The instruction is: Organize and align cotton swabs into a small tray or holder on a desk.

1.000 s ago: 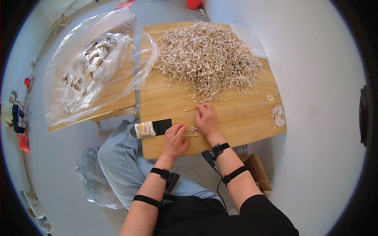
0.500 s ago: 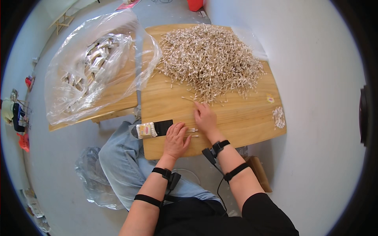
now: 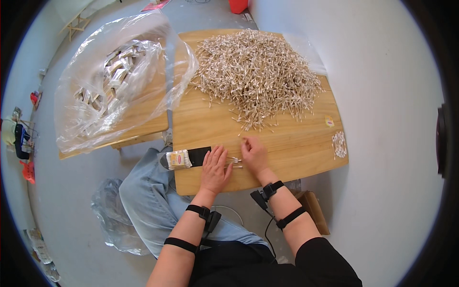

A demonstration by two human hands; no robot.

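My left hand [image 3: 215, 170] lies flat on the table, its fingers stretched out over a few loose cotton swabs [image 3: 234, 160] whose tips stick out on the right. Just left of it is a clear bag [image 3: 179, 159] packed with cotton swabs, with a yellow label on top. A black flat piece [image 3: 198, 156] extends from the bag to my left fingers. My right hand [image 3: 255, 154] is closed in a pinch, a small bit of a cotton swab [image 3: 240, 136] showing at its fingertips. Beyond it rises a large heap of loose cotton swabs [image 3: 258, 71].
A large clear plastic bag [image 3: 71, 100] holding filled packs [image 3: 117, 71] covers the side table at left. At the right edge lie a small cluster of swabs [image 3: 339, 145] and a yellow label [image 3: 329, 121]. A wall [image 3: 387, 119] stands close on the right.
My right hand has drawn back from the heap's near edge, toward me and slightly right, bringing the cotton swab along. My left hand has stayed nearly in place.
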